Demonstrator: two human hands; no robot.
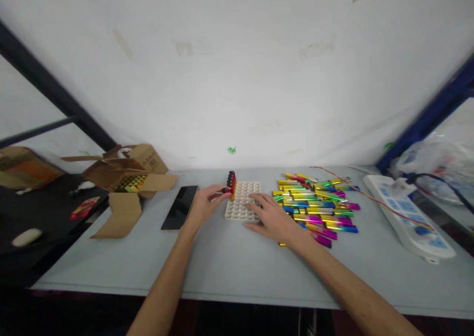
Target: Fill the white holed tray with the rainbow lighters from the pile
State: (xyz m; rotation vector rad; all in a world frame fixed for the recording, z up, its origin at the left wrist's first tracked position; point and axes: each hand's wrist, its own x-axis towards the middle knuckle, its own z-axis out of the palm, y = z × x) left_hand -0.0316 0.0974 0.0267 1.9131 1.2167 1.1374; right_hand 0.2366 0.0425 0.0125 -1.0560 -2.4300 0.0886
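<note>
A white tray with rows of round holes (242, 208) lies on the table before me. Several slim red-and-yellow tubes with black tops (231, 180) stand upright in a row along its left edge. My left hand (206, 204) is at the near end of that row, thumb and fingers pinched on a black-topped tube whose lower part is hard to see. My right hand (272, 216) rests over the tray's right side, fingers spread and holding nothing. To its right lies a loose pile of shiny multicoloured tubes (320, 204), partly hidden by the hand and forearm.
A black phone-like slab (180, 207) lies left of the tray. Further left stands an open cardboard box (151, 183) with yellowish tubes inside. A white power strip (407, 217) with a cable is at the right, and a thin red-yellow wire (365, 194) crosses the pile. A white wall (237, 79) rises behind.
</note>
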